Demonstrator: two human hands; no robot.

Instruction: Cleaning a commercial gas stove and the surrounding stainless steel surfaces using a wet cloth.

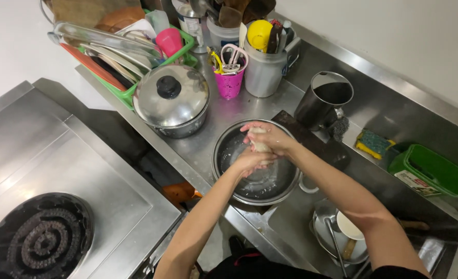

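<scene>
Both hands met over a steel bowl that sat on the steel counter, near its front edge. The left hand cupped from below, fingers curled tight; the right hand closed over the top. Between them they pressed a pale lump, possibly dough or a soaked cloth; the view was too blurred to say which. Only a small part of the lump showed between the fingers. The bowl held a shallow pool of cloudy water, and the hands hung just above it, not touching the rim.

Toward the back of the counter, left of the bowl, stood a lidded pot with a black knob. Behind it, at the back left corner, a green dish rack held plates and a pink cup. A pink holder and a white tub of utensils stood at the back edge. A dark metal jug stood right of the bowl, with a yellow-green sponge and a green box farther right. A sink at the front right held a pan and a spoon. A gas burner lay well apart at the left.
</scene>
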